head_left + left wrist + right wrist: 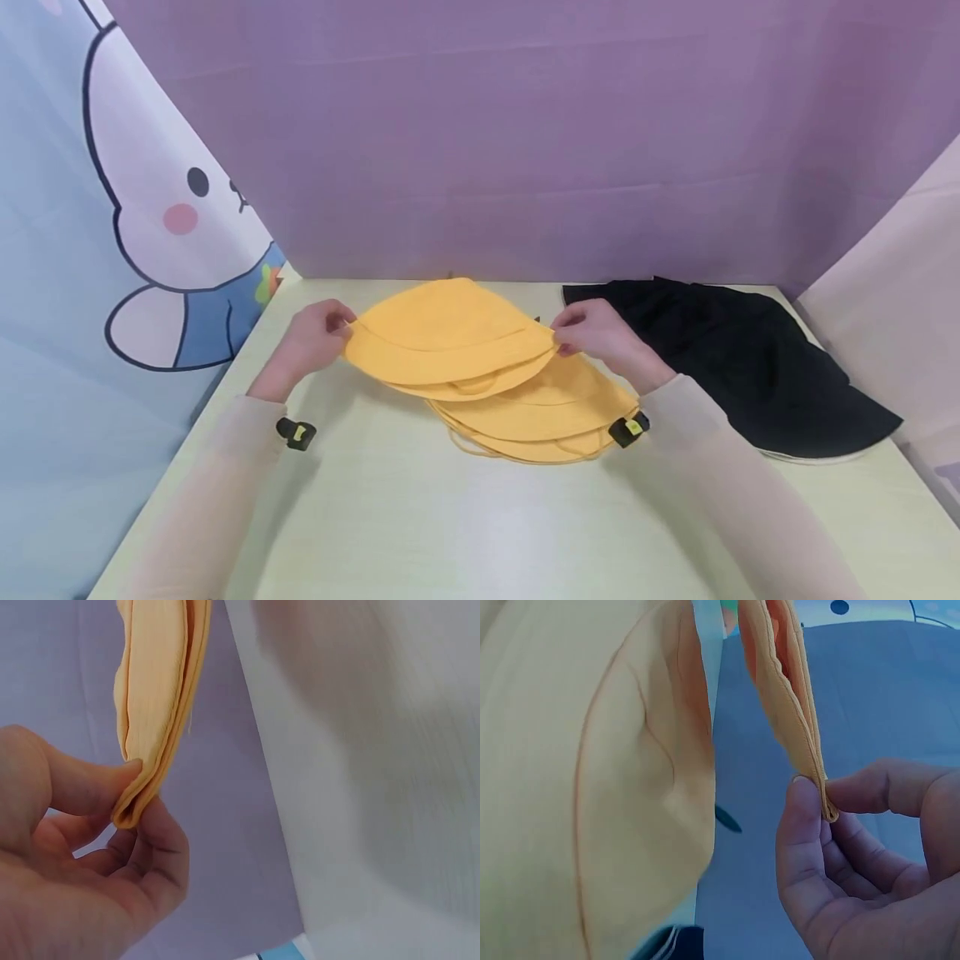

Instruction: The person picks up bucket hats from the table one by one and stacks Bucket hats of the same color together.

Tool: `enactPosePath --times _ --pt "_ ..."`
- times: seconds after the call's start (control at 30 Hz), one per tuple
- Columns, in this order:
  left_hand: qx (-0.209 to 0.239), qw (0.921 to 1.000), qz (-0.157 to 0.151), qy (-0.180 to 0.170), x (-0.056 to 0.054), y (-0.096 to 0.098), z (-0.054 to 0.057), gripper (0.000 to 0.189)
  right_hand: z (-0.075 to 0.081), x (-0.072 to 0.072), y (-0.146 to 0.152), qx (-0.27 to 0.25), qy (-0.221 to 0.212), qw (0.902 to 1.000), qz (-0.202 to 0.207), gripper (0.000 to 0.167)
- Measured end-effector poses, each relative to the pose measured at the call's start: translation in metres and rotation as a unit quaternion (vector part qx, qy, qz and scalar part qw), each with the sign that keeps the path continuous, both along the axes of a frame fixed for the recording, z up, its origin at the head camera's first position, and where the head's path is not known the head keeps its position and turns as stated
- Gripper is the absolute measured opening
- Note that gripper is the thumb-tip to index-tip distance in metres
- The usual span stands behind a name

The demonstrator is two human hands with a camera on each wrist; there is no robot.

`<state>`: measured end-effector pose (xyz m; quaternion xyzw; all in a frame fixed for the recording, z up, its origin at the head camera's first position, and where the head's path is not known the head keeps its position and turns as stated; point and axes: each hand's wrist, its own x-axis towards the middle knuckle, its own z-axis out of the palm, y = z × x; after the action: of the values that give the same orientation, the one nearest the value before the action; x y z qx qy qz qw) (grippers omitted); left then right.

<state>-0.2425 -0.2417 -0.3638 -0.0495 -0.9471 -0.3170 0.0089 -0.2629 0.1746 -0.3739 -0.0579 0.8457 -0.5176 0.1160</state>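
A yellow bucket hat (450, 333), folded flat with its crown pointing away, is stretched between both hands above the table. My left hand (315, 337) pinches the left end of its brim; in the left wrist view the folded brim (157, 675) sits between thumb and fingers. The opposite end is pinched by my right hand (600, 337), and the right wrist view shows the brim layers (799, 712) pressed together at the fingertips. Below and to the right, another flat yellow hat (532, 421) lies on the table, partly covered by the held one, a thin cord (468, 446) poking out.
Black hats or folded black cloth (765, 367) lie at the right of the pale table (420, 533), close beside the right forearm. A purple curtain (525, 150) stands behind the table's back edge, and a blue rabbit-print cloth (67, 467) hangs at the left.
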Motion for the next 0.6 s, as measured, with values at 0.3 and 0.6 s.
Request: enactPosePath --times 0.3,0.6 --pt "0.025 0.9989 -0.04 -0.006 0.001 0.03 -0.001 0.017 0.005 0.012 0.039 0.041 0.004 0.9991 -0.011 0.018" --pt "0.045 0.995 -0.089 0.0 0.005 0.056 -0.004 0.014 0.006 0.024 0.073 0.062 0.009 0.998 -0.004 0.019"
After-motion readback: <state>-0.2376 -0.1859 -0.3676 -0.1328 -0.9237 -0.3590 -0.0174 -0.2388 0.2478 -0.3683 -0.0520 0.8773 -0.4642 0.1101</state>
